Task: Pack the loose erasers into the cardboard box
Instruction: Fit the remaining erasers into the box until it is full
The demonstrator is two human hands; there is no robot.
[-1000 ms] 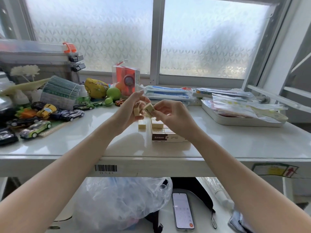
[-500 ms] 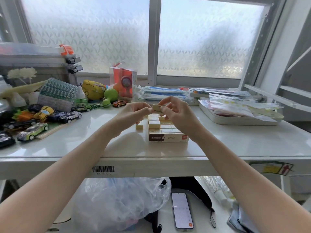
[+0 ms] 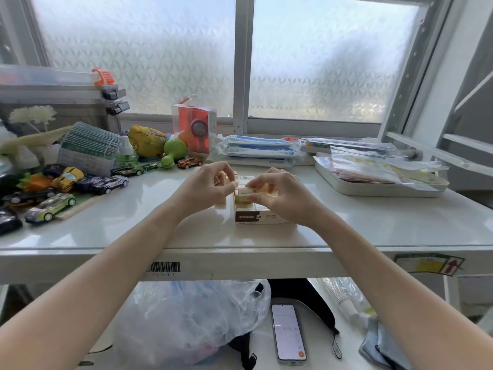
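Both hands have dropped onto the box (image 3: 262, 218). Our right hand (image 3: 284, 194) pinches an eraser (image 3: 246, 193); our left hand (image 3: 205, 186) is curled, contents unclear. Tilted, the eraser could jam.

cardboard box (image 3: 262, 218): open, on table, rows of pale erasers (image 3: 246, 178) inside; one eraser (image 3: 244, 194) atop

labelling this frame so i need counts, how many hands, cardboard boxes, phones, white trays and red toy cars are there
hands: 2 (left hand, right hand)
cardboard box: 1
phone: 1
white tray: 1
red toy car: 1
total: 6
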